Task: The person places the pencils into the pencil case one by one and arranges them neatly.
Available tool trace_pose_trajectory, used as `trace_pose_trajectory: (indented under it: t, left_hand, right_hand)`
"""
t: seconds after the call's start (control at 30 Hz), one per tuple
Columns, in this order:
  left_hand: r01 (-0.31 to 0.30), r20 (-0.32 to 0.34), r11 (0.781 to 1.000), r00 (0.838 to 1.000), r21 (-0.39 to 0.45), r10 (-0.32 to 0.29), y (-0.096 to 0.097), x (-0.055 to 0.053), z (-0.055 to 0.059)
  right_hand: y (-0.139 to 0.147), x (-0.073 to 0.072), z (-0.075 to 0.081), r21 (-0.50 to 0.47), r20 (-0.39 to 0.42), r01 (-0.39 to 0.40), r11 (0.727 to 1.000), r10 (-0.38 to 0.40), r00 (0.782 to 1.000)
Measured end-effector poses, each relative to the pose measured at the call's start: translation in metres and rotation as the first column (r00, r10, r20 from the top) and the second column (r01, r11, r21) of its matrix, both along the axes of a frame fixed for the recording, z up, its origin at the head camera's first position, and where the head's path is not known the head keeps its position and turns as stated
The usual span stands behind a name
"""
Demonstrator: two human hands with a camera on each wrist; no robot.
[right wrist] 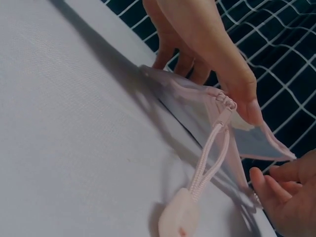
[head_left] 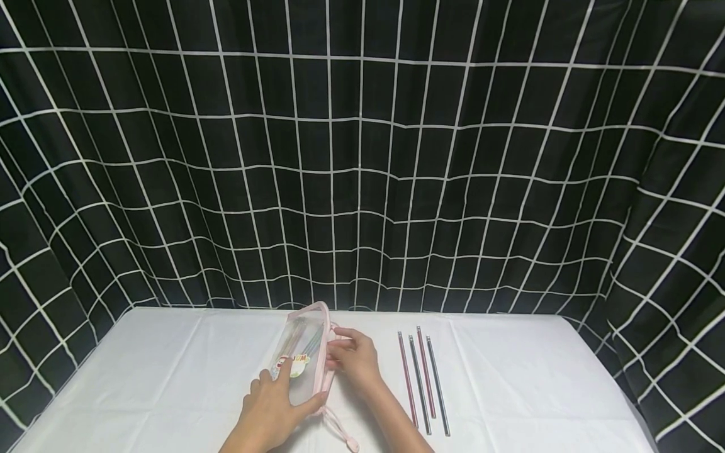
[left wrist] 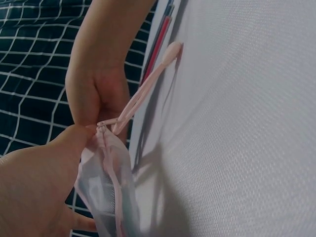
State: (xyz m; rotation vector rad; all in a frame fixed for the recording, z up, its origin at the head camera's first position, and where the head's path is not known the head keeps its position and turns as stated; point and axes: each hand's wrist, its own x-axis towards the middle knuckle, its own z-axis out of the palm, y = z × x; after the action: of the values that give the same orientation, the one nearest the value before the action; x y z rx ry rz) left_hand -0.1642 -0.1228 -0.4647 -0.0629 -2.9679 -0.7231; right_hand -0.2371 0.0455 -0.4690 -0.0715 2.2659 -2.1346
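A see-through mesh pencil pouch (head_left: 308,384) with pink trim and a printed label stands tilted on the white table, several slim pencils (head_left: 294,336) showing inside. My left hand (head_left: 269,406) grips its near side, the thumb near the zipper edge and the fingers spread over the mesh. At the zipper's far part, the curled fingers of my right hand (head_left: 355,360) pinch the pink edge. The zipper pull (right wrist: 224,116) is at the near end, its pink cord and tab (right wrist: 178,215) hanging onto the cloth.
Several red and dark pencils (head_left: 421,377) lie side by side to the right of my right forearm. White cloth covers the table (head_left: 521,377). A black curtain with a white grid (head_left: 362,157) surrounds its back and sides.
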Motion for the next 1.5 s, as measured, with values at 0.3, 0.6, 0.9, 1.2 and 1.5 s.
trace_pose_trajectory:
  t: [0.3,0.6,0.9,1.2,1.5]
  left_hand:
    - [-0.009,0.008,1.000,1.000,0.000,0.009,0.000,0.001,0.002]
    - [-0.012,0.021,1.000,1.000,-0.005,0.012,-0.002,0.001,0.000]
    - [-0.012,0.030,1.000,0.999,-0.009,0.012,-0.001,0.000,0.001]
    - [-0.010,0.024,1.000,1.000,-0.005,0.010,0.000,0.001,0.000]
    - [-0.001,0.024,1.000,1.000,-0.012,0.002,0.001,0.001,0.001]
  right_hand:
    - [0.009,-0.003,0.001,-0.035,0.013,0.012,0.999,-0.012,1.000]
    - [0.020,-0.007,0.001,-0.031,0.025,0.020,0.999,-0.020,0.999]
    - [0.035,-0.010,0.006,0.049,0.021,0.068,0.997,-0.069,0.997]
    - [0.053,-0.014,0.009,0.153,-0.017,0.131,0.980,-0.130,0.991]
    - [0.074,-0.017,0.018,0.243,-0.049,0.187,0.952,-0.181,0.982]
